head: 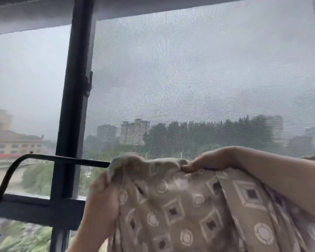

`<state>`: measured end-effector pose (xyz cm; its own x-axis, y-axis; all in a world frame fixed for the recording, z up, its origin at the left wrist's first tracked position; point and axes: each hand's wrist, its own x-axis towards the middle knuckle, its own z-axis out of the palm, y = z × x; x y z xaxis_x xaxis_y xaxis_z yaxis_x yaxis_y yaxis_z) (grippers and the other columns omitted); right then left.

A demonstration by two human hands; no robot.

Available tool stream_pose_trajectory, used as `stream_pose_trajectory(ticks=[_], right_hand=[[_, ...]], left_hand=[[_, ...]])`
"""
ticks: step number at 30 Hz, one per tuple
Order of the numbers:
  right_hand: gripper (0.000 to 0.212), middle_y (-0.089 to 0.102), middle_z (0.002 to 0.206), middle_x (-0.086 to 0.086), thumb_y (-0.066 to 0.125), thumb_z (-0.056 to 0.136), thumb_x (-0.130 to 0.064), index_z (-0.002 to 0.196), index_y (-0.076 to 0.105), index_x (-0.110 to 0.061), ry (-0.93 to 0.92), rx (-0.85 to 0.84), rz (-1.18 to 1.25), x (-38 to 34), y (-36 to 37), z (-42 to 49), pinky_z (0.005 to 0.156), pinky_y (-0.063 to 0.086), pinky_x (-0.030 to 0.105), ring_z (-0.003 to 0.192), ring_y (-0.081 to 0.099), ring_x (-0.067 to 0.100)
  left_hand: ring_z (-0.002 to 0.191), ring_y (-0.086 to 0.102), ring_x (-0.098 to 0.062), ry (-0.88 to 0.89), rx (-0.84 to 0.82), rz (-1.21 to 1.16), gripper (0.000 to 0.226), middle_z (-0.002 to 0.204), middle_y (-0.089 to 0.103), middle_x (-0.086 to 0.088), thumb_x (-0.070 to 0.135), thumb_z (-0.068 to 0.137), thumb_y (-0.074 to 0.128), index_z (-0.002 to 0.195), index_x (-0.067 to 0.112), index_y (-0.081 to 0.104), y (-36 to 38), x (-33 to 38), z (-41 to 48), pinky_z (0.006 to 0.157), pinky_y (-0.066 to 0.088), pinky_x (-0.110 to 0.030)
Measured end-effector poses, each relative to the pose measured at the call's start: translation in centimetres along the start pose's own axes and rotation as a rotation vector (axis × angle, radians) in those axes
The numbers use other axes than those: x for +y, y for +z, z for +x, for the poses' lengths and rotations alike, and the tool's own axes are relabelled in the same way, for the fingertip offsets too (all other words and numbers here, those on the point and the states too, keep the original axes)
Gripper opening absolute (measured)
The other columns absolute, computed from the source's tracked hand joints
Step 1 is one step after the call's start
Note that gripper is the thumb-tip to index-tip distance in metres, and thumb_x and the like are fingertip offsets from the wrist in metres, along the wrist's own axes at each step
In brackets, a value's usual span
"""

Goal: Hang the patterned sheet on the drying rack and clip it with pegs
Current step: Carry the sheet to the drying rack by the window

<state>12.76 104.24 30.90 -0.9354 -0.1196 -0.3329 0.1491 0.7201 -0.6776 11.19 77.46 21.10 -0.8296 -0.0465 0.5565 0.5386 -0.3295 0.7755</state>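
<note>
The patterned sheet [180, 206], beige with white diamonds and circles, hangs bunched over the black rail of the drying rack [62, 158] in the lower half of the head view. My left hand [102, 186] grips the sheet's left edge just below the rail. My right hand [209, 160] pinches the top fold of the sheet further right, its forearm reaching in from the right edge. The rail runs left from the sheet and bends downward at the far left. No pegs are visible.
Directly behind the rack stands a dark window frame [73, 106] with a mesh screen [198, 79] on the right pane. A horizontal frame bar [35, 206] crosses low on the left. Outside are buildings and trees under grey sky.
</note>
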Motion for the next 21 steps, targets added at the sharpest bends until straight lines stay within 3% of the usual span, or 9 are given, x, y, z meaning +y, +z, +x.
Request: stream_pose_trajectory(ticks=[2, 3, 5, 7, 10, 12, 15, 18, 21], right_hand=[[0.083, 0.075, 0.091, 0.004, 0.085, 0.036, -0.072, 0.094, 0.074, -0.015, -0.025, 0.050, -0.012, -0.6, 0.4, -0.3, 0.085, 0.053, 0.032, 0.078, 0.070, 0.015], [0.085, 0.075, 0.102, 0.007, 0.082, 0.041, -0.073, 0.102, 0.073, -0.014, -0.019, 0.098, -0.036, -0.9, 0.6, -0.4, 0.091, 0.052, 0.035, 0.090, 0.070, 0.021], [0.078, 0.066, 0.126, 0.016, 0.078, 0.064, -0.061, 0.118, 0.068, -0.006, 0.016, 0.154, -0.074, -1.3, 0.9, -0.7, 0.105, 0.047, 0.044, 0.117, 0.061, 0.035], [0.066, 0.061, 0.132, 0.021, 0.070, 0.074, -0.044, 0.123, 0.064, 0.000, 0.032, 0.155, -0.072, -1.3, 1.0, -0.8, 0.108, 0.043, 0.047, 0.118, 0.058, 0.038], [0.040, 0.071, 0.116, 0.012, 0.058, 0.087, -0.039, 0.109, 0.072, -0.010, 0.021, 0.087, -0.044, -1.1, 1.2, -0.7, 0.099, 0.051, 0.040, 0.097, 0.067, 0.024], [0.031, 0.074, 0.101, 0.004, 0.050, 0.097, -0.035, 0.098, 0.073, -0.014, 0.001, 0.090, -0.037, -1.1, 1.4, -0.8, 0.090, 0.054, 0.034, 0.084, 0.070, 0.016], [0.039, 0.074, 0.084, -0.007, 0.045, 0.102, -0.039, 0.083, 0.072, -0.020, -0.034, 0.219, -0.100, -1.8, 2.0, -1.9, 0.074, 0.055, 0.023, 0.076, 0.068, 0.009], [0.050, 0.067, 0.079, -0.017, 0.038, 0.095, -0.063, 0.073, 0.068, -0.029, -0.095, 0.456, -0.452, -2.6, 2.4, -3.1, 0.076, 0.047, 0.022, 0.080, 0.061, 0.006], [0.054, 0.065, 0.076, -0.015, 0.044, 0.084, -0.077, 0.069, 0.065, -0.029, -0.159, 0.547, -0.553, -1.9, 1.4, -4.0, 0.072, 0.046, 0.026, 0.074, 0.059, 0.005]], left_hand=[[0.063, 0.061, -0.024, 0.129, -0.010, 0.142, 0.022, 0.071, 0.066, -0.016, 0.020, 0.095, 0.057, 0.077, 0.011, 0.066, 0.8, 1.8, 3.6, 0.062, 0.046, -0.035], [0.064, 0.059, -0.024, 0.173, -0.020, 0.209, 0.021, 0.072, 0.064, -0.016, 0.018, 0.096, 0.056, 0.079, 0.010, 0.065, 1.4, 2.9, 5.6, 0.062, 0.044, -0.035], [0.067, 0.059, -0.024, 0.235, -0.070, 0.428, 0.017, 0.076, 0.066, -0.013, 0.012, 0.093, 0.054, 0.081, 0.009, 0.066, 2.3, 3.2, 9.8, 0.062, 0.044, -0.035], [0.077, 0.061, -0.029, 0.224, -0.131, 0.769, 0.015, 0.083, 0.068, -0.014, 0.011, 0.088, 0.050, 0.081, 0.011, 0.064, 2.5, 1.6, 13.3, 0.066, 0.045, -0.035], [0.080, 0.063, -0.029, 0.072, -0.336, 1.103, 0.022, 0.083, 0.066, -0.015, 0.013, 0.087, 0.049, 0.066, 0.015, 0.054, 2.3, -0.7, 15.3, 0.068, 0.049, -0.034], [0.071, 0.061, -0.018, 0.008, -0.482, 1.251, 0.024, 0.078, 0.065, -0.008, 0.012, 0.087, 0.049, 0.064, 0.015, 0.055, 2.6, -0.4, 15.1, 0.060, 0.046, -0.030], [0.069, 0.065, -0.016, -0.133, -0.591, 1.292, 0.011, 0.085, 0.070, -0.008, 0.007, 0.080, 0.057, 0.081, 0.006, 0.068, 3.1, 1.2, 14.5, 0.054, 0.048, -0.026], [0.065, 0.066, -0.017, -0.191, -0.676, 1.315, 0.015, 0.086, 0.070, -0.010, 0.001, 0.077, 0.060, 0.089, 0.003, 0.069, 3.4, 1.5, 14.3, 0.045, 0.047, -0.023], [0.083, 0.062, -0.012, -0.161, -0.716, 1.338, 0.022, 0.100, 0.066, -0.002, 0.008, 0.083, 0.059, 0.102, 0.016, 0.066, 4.0, 1.2, 14.5, 0.057, 0.050, -0.022]])
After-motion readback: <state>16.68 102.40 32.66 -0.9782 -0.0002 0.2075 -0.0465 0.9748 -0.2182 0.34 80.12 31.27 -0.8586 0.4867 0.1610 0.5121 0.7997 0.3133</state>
